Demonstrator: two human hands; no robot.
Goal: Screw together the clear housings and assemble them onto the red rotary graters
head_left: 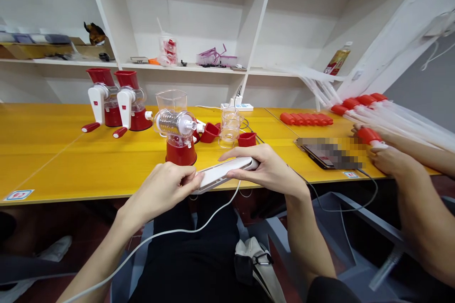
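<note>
Between my two hands is a long white plastic crank arm (224, 170), held just above the table's front edge. Its far end rests in my right hand (272, 173), thumb below and fingers along the top. My left hand (165, 185) pinches the near end between thumb and bent fingers. Straight behind it stands a drum grater (180, 151) with a red base, metal drum and clear hopper, no crank fitted on it. Two graters (113, 117) (139, 120) farther left carry white cranks with red knobs.
Clear plastic parts (229, 128) and red pieces (247, 139) lie right of the grater. A white cable (177, 232) crosses my lap. At right, a co-worker's hands (386, 158) hold a red part near a tablet (327, 154). Red parts (305, 119) line the back.
</note>
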